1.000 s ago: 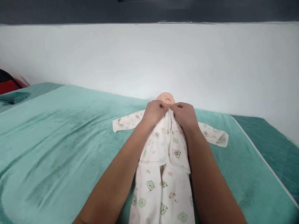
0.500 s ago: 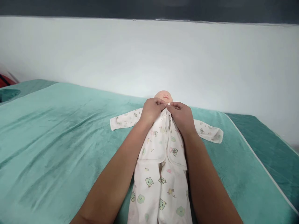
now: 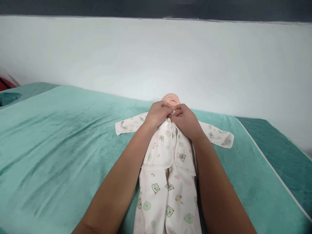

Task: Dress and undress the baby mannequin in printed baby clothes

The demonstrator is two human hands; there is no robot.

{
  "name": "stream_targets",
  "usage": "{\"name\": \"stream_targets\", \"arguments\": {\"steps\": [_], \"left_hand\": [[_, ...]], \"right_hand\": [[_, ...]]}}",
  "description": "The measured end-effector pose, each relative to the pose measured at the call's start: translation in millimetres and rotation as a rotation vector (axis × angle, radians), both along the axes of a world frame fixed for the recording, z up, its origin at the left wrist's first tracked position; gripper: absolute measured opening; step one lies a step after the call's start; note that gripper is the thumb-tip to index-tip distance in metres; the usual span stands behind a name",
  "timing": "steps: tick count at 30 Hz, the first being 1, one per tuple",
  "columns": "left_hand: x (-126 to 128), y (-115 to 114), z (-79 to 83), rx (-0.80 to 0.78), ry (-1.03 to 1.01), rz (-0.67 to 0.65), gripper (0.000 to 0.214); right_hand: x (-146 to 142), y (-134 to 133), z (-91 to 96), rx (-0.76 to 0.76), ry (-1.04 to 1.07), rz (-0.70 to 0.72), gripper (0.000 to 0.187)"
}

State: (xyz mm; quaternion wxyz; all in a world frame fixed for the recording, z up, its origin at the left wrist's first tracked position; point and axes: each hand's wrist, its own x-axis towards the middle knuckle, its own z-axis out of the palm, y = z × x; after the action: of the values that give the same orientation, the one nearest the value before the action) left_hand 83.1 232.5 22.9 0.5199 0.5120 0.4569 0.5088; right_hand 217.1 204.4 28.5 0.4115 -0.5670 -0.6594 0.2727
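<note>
White cotton printed with little green bears covers the doll [image 3: 172,98], which lies on its back on a teal blanket [image 3: 60,136] spread over the bed, head toward the pale wall [image 3: 156,55]. The jacket [image 3: 168,146] is on the doll's chest, with both sleeves spread flat to either side of the doll and matching trousers [image 3: 168,198] below, on the near side.

The work in hand looks like closing the jacket's top fastening just under the doll's chin. To do it well, I would keep the two front edges level so the collar does not twist. I would also press them together over the chest and not the throat, and hold the cloth taut enough for the halves to line up without dragging the jacket off the shoulders.

The left hand [image 3: 158,113] is curled tight, fingers pinching the jacket's edge on its own side of the doll's neck. The right hand [image 3: 185,118] is likewise closed, knuckles up, gripping the opposite edge. The two hands touch each other just below the doll's chin. The fastening itself is hidden under the fingers.
</note>
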Motion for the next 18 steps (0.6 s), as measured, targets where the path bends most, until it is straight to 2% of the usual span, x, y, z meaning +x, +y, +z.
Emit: {"name": "stream_targets", "arguments": {"steps": [9,13,18], "left_hand": [[-2.4,-4.7,-1.7,-0.016,-0.128,-0.041,0.021],[-2.5,-3.1,-5.7,0.084,0.061,0.006,0.020],[-1.0,-8.2,-3.8,0.216,0.367,0.056,0.023]], "right_hand": [[-2.0,-10.9,-3.5,-0.037,0.041,-0.059,0.035],[-3.6,-17.1,-9.1,0.014,-0.021,-0.132,0.030],[-3.4,-25.3,-16.3,0.105,-0.085,-0.153,0.025]]}}
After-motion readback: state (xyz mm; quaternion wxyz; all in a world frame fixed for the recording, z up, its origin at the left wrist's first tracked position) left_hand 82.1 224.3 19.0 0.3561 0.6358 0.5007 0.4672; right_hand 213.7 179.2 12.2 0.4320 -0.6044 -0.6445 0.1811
